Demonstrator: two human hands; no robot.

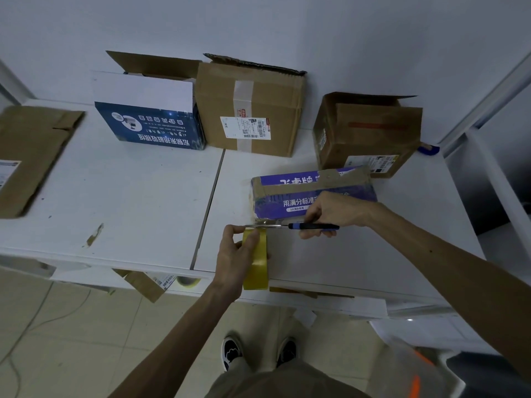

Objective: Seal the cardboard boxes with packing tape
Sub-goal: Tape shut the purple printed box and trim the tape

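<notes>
- Tape roll, yellowish, stands on edge near the front of the desk. The left hand grips it, thumb and fingers round its upper rim. A short run of tape seems to lead from it to the near left corner of the purple box.
- Right hand is closed round the dark handles of the scissors. Their blades lie across that run of tape, just beside the box's corner.
- Handling, as a judgement: the roll is light and stiff, and is best held round its rim. The loose tape is thin and sticky and will fold on itself, so it should be kept taut for the cut. The purple box looks light, with soft card scuffed at its edges.
- Writing: the purple box's near face reads "用满分标准"; a smaller line beneath is too small to be sure of.
- Behind, the blue box carries white Chinese characters, upside down from here.
- Beside it, the taped brown box bears a barcode label too small to read.
</notes>
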